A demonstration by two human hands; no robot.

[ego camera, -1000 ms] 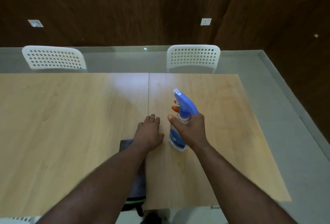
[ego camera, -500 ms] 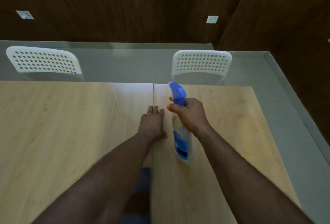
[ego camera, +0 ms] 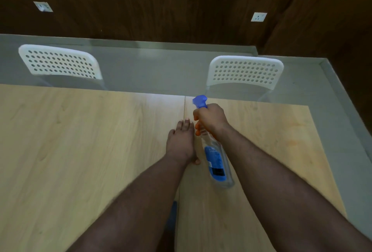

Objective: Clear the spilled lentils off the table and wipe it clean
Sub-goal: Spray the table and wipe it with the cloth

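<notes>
My right grip [ego camera: 210,118] clasped the bottle [ego camera: 216,161] near the worktop's [ego camera: 80,141] far edge; my left [ego camera: 182,143] lay flat, fingers straight.

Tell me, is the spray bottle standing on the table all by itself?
No, the right hand grips the spray bottle by its neck and holds it tilted above the table.

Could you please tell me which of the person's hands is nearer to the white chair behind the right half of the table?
The right hand, gripping the spray bottle, is just in front of the right chair. The left hand lies flat on the table, nearer the person.
</notes>
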